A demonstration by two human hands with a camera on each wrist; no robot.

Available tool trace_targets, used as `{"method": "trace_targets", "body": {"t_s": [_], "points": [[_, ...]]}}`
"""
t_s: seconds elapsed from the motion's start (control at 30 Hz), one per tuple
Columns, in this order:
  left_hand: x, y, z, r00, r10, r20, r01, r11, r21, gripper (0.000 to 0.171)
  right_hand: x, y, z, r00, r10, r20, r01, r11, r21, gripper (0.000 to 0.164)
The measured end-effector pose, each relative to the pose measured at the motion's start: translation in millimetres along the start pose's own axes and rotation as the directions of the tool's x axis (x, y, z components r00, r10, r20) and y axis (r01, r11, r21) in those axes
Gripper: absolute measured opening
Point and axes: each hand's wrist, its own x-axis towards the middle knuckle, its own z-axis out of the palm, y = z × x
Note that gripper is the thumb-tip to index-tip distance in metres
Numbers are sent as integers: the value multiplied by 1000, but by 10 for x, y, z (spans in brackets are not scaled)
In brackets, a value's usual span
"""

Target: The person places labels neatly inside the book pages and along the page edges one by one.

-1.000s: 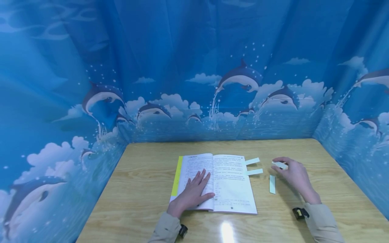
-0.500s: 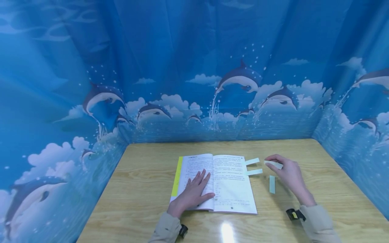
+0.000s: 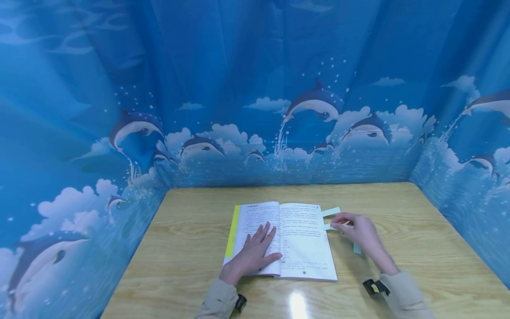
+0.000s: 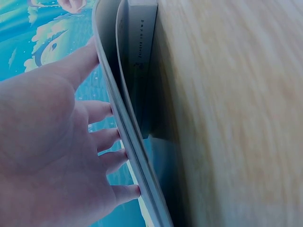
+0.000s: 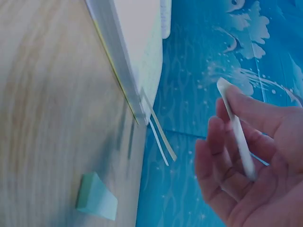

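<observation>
An open book (image 3: 307,250) lies on the table, and my left hand (image 3: 253,253) rests on its left page with fingers spread. In the left wrist view the fingertips touch the page from above. My right hand (image 3: 358,230) is at the book's right edge, pinching a thin pale strip of paper (image 5: 240,137) between thumb and fingers. Two pale paper strips stick out from the book's right side: an upper strip (image 3: 330,212) and a lower strip (image 3: 327,227), partly covered by my right hand. Beneath that hand shows a light green pad of paper strips (image 5: 97,198).
The wooden table (image 3: 179,248) extends around the book. A blue curtain (image 3: 223,88) printed with dolphins and clouds hangs behind and at both sides. A yellow band (image 3: 232,232) runs down the book's left edge.
My right hand has moved left with the paper strip, from beyond the pad to the strips at the book's edge, and now partly covers the pad. My left hand has stayed in place.
</observation>
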Motion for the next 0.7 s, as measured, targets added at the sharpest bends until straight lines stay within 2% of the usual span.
{"method": "trace_targets", "body": {"t_s": [0.33, 0.7], "points": [[-12, -9, 10, 1000, 13, -6, -13, 1000, 1, 79, 7, 29, 191, 992, 51, 117, -47, 998, -35, 7], [1, -14, 16, 1000, 18, -11, -18, 1000, 2, 79, 15, 23, 287, 984, 82, 156, -75, 996, -53, 10]]}}
